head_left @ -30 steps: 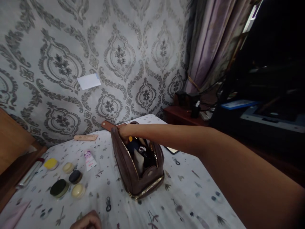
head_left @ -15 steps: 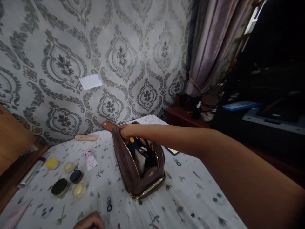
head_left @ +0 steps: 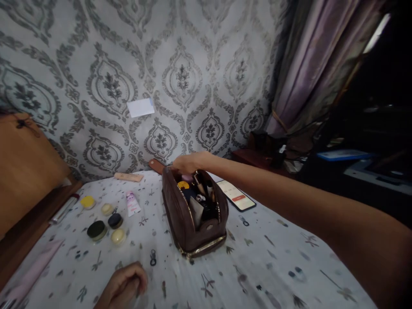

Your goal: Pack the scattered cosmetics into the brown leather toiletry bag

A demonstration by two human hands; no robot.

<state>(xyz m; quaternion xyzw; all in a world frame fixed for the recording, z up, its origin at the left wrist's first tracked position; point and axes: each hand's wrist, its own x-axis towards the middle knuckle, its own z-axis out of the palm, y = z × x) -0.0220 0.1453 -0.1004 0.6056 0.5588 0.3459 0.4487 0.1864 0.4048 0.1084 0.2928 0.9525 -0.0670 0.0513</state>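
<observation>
A brown toiletry bag [head_left: 175,210] with gold zips stands unzipped on a patterned white cloth. Inside are several items, among them a round yellow-topped one [head_left: 183,185] and a pale flat piece [head_left: 196,211]. My right hand [head_left: 188,164] is at the bag's far end, fingers curled down over its opening; whatever they grip is hidden. Something pinkish shows just under that hand. My left hand [head_left: 124,283] rests near the cloth's front, loosely curled, with nothing visible in it. Left of the bag lies a small pink-and-white tube [head_left: 132,204].
Several small jars [head_left: 97,231] stand at the left. A beige tube [head_left: 128,177] lies by the wall, a pink tube [head_left: 35,270] at the left front. A lit phone [head_left: 238,197] lies right of the bag. A wooden box [head_left: 32,167] stands far left.
My right hand has risen from inside the bag to its far rim. My left hand has come further into view. The view has shifted, so the phone now shows more fully.
</observation>
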